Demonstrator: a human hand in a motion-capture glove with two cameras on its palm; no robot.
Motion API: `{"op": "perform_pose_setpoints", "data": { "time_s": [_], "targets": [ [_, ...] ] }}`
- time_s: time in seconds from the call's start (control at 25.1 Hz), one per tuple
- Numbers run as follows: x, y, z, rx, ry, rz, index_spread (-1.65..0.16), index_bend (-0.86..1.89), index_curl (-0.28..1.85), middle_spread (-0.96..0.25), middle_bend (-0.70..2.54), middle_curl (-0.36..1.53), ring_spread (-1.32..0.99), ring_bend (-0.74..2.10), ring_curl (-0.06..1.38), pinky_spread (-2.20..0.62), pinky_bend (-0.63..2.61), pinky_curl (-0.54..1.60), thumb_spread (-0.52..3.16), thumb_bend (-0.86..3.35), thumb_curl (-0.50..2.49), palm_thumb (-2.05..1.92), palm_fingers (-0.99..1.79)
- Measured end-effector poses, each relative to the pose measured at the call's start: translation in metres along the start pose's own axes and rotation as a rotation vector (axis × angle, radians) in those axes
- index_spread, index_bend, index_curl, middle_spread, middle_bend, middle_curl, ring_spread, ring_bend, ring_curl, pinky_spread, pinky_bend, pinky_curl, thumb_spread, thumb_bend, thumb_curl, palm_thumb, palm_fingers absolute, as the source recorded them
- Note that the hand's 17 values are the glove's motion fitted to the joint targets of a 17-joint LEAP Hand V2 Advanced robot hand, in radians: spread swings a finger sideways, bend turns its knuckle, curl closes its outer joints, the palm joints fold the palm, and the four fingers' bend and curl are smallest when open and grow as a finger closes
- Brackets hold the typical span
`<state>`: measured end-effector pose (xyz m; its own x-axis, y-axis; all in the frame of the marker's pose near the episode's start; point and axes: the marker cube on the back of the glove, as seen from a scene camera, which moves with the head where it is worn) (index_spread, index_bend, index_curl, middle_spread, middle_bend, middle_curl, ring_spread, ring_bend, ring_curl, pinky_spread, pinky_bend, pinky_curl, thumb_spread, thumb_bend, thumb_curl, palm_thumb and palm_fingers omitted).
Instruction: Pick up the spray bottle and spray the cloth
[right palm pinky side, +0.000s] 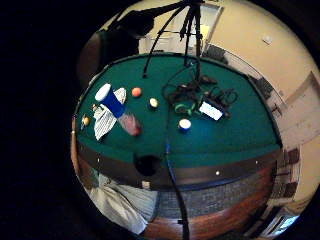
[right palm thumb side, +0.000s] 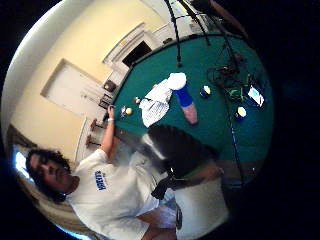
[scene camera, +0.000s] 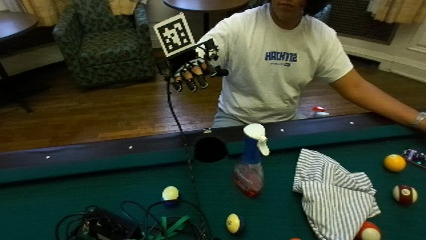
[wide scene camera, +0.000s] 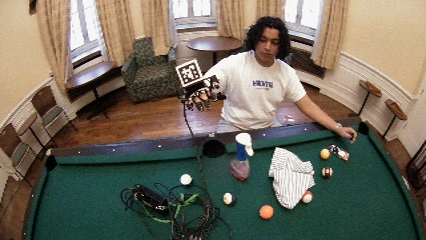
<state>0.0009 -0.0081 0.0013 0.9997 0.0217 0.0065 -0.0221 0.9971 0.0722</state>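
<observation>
A spray bottle (scene camera: 251, 160) with a white trigger head, blue neck and reddish clear body stands upright on the green felt of the pool table (scene camera: 80, 200), near the rail. To its right lies a crumpled white striped cloth (scene camera: 334, 192). My gloved right hand (scene camera: 193, 70) is raised well above the table's near rail, up and left of the bottle, fingers hanging relaxed and holding nothing. Both palm views look down on the bottle (right palm pinky side: 119, 109) (right palm thumb side: 186, 99) and the cloth (right palm pinky side: 106, 120) (right palm thumb side: 156, 104) from afar. The bare left hand (wide scene camera: 349, 136) rests on the table's rail.
Several pool balls lie around: a yellow one (scene camera: 170, 193), a striped one (scene camera: 233, 223), an orange one (scene camera: 395, 162) and a red striped one (scene camera: 404, 194). A tangle of cables and a device (scene camera: 126, 227) sits at the near left. A corner pocket (scene camera: 211, 149) is beside the bottle.
</observation>
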Motion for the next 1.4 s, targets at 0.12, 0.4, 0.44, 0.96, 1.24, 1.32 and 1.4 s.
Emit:
{"op": "perform_pose_setpoints", "data": {
  "time_s": [0.12,0.4,0.44,0.96,1.24,1.32,1.4],
  "targets": [
    [0.001,-0.002,0.000,0.014,-0.002,0.020,-0.25,0.13,0.07,-0.03,0.29,0.11,-0.02,0.39,0.11,0.14,0.35,0.11,0.52,0.15,0.08,0.29,0.53],
    [0.004,-0.005,0.003,0.005,0.008,0.008,-0.34,0.13,0.13,-0.05,0.30,0.18,-0.03,0.42,0.18,0.20,0.37,0.19,0.78,0.12,0.13,0.33,0.50],
    [0.004,-0.005,0.004,0.004,0.010,0.007,-0.34,0.13,0.13,-0.05,0.30,0.18,-0.03,0.42,0.19,0.21,0.37,0.20,0.81,0.11,0.14,0.33,0.49],
    [0.031,0.013,0.054,0.017,-0.024,0.060,-0.39,0.13,0.17,-0.06,0.28,0.25,-0.04,0.43,0.23,0.24,0.36,0.25,0.97,0.04,0.20,0.37,0.48],
    [0.041,0.036,0.107,-0.050,-0.079,0.154,-0.39,0.14,0.19,-0.06,0.24,0.27,-0.05,0.40,0.24,0.24,0.38,0.28,0.98,0.00,0.23,0.39,0.43],
    [0.039,0.039,0.122,-0.079,-0.106,0.161,-0.39,0.13,0.19,-0.06,0.24,0.27,-0.05,0.40,0.24,0.24,0.38,0.28,0.99,-0.01,0.23,0.40,0.42],
    [0.036,0.040,0.136,-0.095,-0.144,0.167,-0.39,0.13,0.19,-0.06,0.24,0.28,-0.05,0.40,0.25,0.24,0.38,0.29,0.98,-0.02,0.24,0.40,0.42]
  ]
}}
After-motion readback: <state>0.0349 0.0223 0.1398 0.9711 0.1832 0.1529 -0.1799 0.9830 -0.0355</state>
